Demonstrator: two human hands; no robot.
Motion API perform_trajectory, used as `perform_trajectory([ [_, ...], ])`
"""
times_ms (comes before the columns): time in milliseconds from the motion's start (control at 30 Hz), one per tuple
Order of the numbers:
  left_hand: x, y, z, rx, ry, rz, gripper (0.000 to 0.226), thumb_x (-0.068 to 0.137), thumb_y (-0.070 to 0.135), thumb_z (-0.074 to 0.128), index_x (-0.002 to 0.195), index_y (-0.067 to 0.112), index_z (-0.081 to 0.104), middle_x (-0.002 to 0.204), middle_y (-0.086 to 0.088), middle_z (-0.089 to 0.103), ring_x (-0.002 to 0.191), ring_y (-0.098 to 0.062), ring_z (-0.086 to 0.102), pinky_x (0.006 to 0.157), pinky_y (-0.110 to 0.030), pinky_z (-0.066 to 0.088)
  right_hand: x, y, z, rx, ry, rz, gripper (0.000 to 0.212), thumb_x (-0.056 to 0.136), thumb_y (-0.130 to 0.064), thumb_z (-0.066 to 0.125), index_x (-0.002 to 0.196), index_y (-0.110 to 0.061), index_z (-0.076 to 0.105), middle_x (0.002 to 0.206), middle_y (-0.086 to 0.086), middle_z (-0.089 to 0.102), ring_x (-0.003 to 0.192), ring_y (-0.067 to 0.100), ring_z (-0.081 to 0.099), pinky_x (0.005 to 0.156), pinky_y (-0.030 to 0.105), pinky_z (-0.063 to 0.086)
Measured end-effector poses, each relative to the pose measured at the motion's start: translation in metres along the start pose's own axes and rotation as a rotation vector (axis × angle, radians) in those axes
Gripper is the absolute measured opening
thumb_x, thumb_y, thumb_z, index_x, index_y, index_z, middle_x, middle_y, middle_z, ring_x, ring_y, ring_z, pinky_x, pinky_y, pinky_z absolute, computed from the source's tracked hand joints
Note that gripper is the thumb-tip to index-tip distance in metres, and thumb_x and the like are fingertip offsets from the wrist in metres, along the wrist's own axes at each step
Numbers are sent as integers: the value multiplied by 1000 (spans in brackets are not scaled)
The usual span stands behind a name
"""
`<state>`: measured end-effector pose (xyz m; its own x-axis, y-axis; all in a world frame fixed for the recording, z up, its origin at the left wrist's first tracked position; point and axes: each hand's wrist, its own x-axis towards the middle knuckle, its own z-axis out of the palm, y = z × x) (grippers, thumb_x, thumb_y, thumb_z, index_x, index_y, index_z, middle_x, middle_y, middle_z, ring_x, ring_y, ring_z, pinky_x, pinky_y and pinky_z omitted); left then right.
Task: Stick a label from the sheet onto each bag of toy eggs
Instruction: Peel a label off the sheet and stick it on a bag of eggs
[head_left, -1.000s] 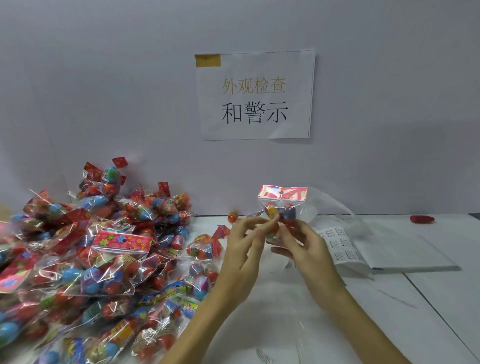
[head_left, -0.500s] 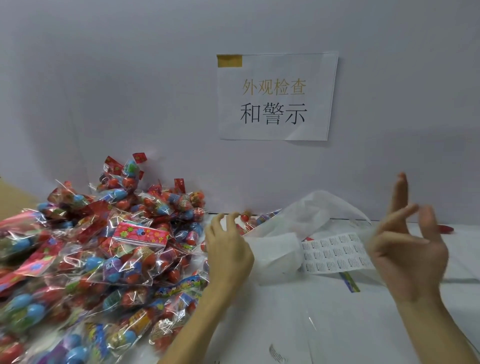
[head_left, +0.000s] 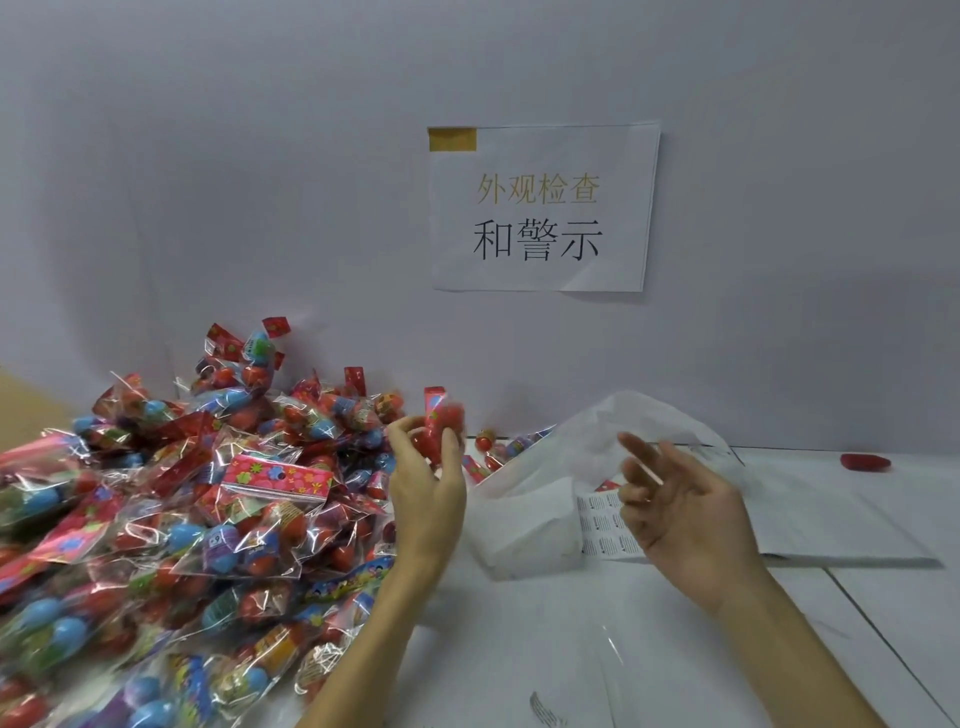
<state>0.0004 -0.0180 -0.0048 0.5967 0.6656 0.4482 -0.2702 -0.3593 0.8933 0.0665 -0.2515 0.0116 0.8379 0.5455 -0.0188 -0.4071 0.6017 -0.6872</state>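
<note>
Left hand (head_left: 428, 488) raised at right edge of pile (head_left: 171, 509), fingers curled round one bag (head_left: 441, 423) of eggs; bag blurred, red header upward. Right hand (head_left: 680, 509) lifted above label sheet (head_left: 602, 525), palm up, fingers loose and spread, holding nothing. Sheet flat on tabletop (head_left: 519, 649), partly under crumpled white paper (head_left: 524, 525). Pile heaped on left half of tabletop, against wall. A few loose bags (head_left: 498, 447) behind paper, near wall. Paper sign (head_left: 543, 208) taped on wall. Small red object (head_left: 865, 461) on far right of tabletop.
</note>
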Motion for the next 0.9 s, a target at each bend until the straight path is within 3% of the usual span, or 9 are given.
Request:
perform_trajectory([
  [67, 0, 8, 2, -320, -106, -187, 14, 107, 15, 55, 116, 22, 48, 106, -6, 70, 99, -20, 73, 86, -28, 60, 2, 7, 2, -150, -35, 8, 47, 95, -34, 60, 130, -6, 71, 108, 10, 77, 87, 21, 75, 61, 23, 57],
  [133, -6, 15, 5, -645, -290, -400, 17, 103, 9, 55, 119, 6, 49, 102, -12, 76, 99, -33, 75, 85, -43, 63, 3, 18, 5, -323, -66, -62, 48, 100, -35, 58, 142, -12, 61, 132, 10, 71, 121, 26, 70, 89, 33, 59],
  [200, -12, 19, 8, -782, -449, -514, 20, 99, 6, 56, 119, 2, 55, 107, -20, 74, 99, -38, 74, 83, -47, 63, 3, 27, 10, -395, -91, -130, 50, 100, -35, 62, 145, -15, 56, 138, 8, 69, 129, 26, 65, 102, 39, 57],
  [300, -20, 19, 13, -729, -604, -489, 23, 93, 5, 61, 117, 2, 62, 120, -23, 71, 106, -33, 72, 92, -47, 61, 0, 33, 17, -462, -89, -165, 43, 100, -34, 64, 137, -12, 65, 130, 12, 72, 121, 27, 70, 97, 34, 59],
  [367, -23, 16, 17, -560, -593, -401, 20, 94, 12, 65, 113, 5, 63, 118, -17, 73, 108, -30, 70, 94, -39, 60, 0, 34, 15, -488, 24, -192, 44, 90, -31, 71, 128, -7, 70, 119, 17, 76, 109, 31, 75, 88, 33, 62],
  [433, -23, 15, 18, -368, -535, -314, 23, 96, 21, 69, 112, 6, 64, 116, -16, 71, 111, -30, 68, 100, -40, 56, 2, 33, 13, -507, 101, -206, 45, 83, -30, 77, 121, -6, 73, 110, 19, 78, 95, 31, 77, 79, 33, 63],
  [567, -18, 19, 15, -434, -502, -462, 46, 89, 49, 76, 119, 14, 73, 120, -12, 71, 117, -28, 67, 105, -45, 55, 2, 28, 12, -593, 117, -243, 38, 77, -38, 82, 109, -17, 80, 102, 12, 80, 90, 25, 78, 74, 29, 62],
  [767, -21, 17, 17, -362, -377, -410, 27, 90, 39, 75, 107, 18, 80, 106, -10, 77, 108, -30, 72, 98, -48, 59, -4, 32, 16, -673, 79, -180, 41, 89, -54, 66, 109, -22, 82, 100, 10, 80, 85, 21, 77, 68, 25, 59],
  [900, -23, 17, 20, -301, -275, -225, 11, 92, 40, 73, 92, 30, 78, 89, 0, 75, 87, -18, 70, 78, -35, 62, -3, 35, 20, -557, 90, -183, 38, 97, -49, 59, 115, -24, 81, 105, 8, 80, 85, 18, 76, 66, 24, 58],
])
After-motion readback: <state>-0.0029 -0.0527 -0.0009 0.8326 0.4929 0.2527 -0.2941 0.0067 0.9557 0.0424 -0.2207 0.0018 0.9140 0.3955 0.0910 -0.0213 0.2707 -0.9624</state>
